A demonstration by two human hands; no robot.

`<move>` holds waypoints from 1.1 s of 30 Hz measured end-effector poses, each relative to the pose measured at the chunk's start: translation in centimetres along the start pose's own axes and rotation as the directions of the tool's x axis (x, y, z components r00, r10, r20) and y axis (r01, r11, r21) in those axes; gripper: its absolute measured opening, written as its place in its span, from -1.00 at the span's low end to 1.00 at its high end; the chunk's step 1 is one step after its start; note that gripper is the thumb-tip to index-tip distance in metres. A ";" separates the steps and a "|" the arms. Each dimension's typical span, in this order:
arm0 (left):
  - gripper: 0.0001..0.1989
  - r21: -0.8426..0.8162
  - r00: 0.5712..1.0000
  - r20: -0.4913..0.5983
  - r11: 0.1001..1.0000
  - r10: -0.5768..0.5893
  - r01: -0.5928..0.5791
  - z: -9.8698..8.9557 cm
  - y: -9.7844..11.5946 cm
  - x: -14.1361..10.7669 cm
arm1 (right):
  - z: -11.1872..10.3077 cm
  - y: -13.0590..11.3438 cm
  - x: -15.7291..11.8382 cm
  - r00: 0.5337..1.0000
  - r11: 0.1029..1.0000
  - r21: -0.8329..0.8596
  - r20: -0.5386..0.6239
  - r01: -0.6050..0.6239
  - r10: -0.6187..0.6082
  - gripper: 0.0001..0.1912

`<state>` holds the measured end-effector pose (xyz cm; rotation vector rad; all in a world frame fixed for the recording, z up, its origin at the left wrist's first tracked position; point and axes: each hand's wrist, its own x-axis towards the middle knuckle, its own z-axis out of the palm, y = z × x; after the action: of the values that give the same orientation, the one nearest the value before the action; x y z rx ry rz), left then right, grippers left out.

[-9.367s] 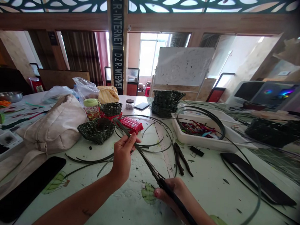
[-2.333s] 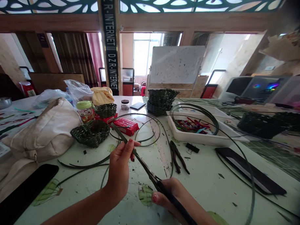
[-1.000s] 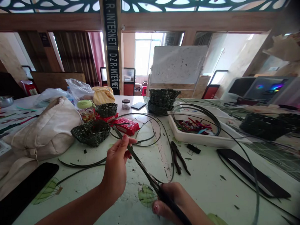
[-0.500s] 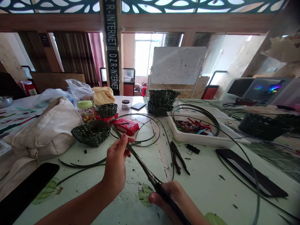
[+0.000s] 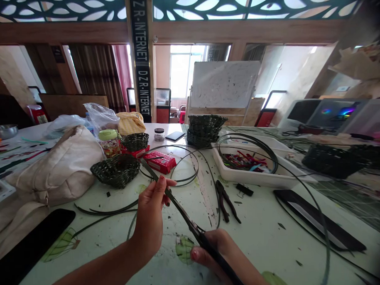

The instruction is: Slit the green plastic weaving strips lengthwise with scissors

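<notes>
My left hand (image 5: 153, 214) is closed, thumb and fingertips pinching a dark green flat strip (image 5: 149, 169) whose free end points up and away toward a red packet. From the pinch the strip slants down to the right, meeting the jaws of what look like black-handled scissors (image 5: 219, 258). Wrapped round the handles, my right hand (image 5: 223, 247) rests low in the view; its other fingers are mostly hidden. A thin strip loop (image 5: 191, 177) lies on the table just beyond my left hand.
Pliers (image 5: 225, 201) and a binder clip (image 5: 244, 189) lie to the right. Behind them stands a white tray (image 5: 241, 179) with coiled strips. Woven baskets (image 5: 116, 170), a red packet (image 5: 161, 161) and a cloth bag (image 5: 63, 167) are left; stacked baskets (image 5: 205, 131) stand behind.
My left hand has slid slightly down and to the right, still pinching the strip. The right hand and scissors have hardly moved. The loop on the table has shifted a little.
</notes>
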<state>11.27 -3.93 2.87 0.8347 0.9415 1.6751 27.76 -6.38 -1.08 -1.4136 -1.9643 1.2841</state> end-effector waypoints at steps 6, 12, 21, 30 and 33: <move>-0.74 -0.002 1.000 -0.006 1.000 0.000 0.000 -0.1 0.0 0.1 | 0.3 -0.4 -0.2 0.999 0.999 0.012 -0.038 -0.038 0.038 -0.46; -0.75 -0.004 0.999 0.013 0.999 -0.032 0.032 -0.3 -0.2 0.7 | 0.6 -0.9 -0.1 0.995 0.999 0.018 -0.091 -0.029 0.031 -0.48; -0.75 0.046 0.999 0.042 0.999 -0.022 0.020 -0.4 0.0 0.5 | 0.2 -0.8 -0.3 0.998 1.000 0.013 -0.053 -0.028 0.029 -0.47; -0.74 0.102 0.998 0.057 0.994 -0.042 0.036 -0.1 0.1 1.2 | 0.1 0.6 0.1 0.998 0.992 0.113 -0.032 0.048 -0.044 -0.34; -0.73 0.140 0.997 0.069 0.990 -0.037 0.027 0.9 -0.1 1.6 | -0.2 0.4 -0.1 0.999 0.988 0.153 -0.028 -0.015 0.019 -0.31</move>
<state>11.67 -2.18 3.39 0.9613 1.0260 1.5559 28.15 -6.36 -1.34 -1.3696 -1.7969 1.3819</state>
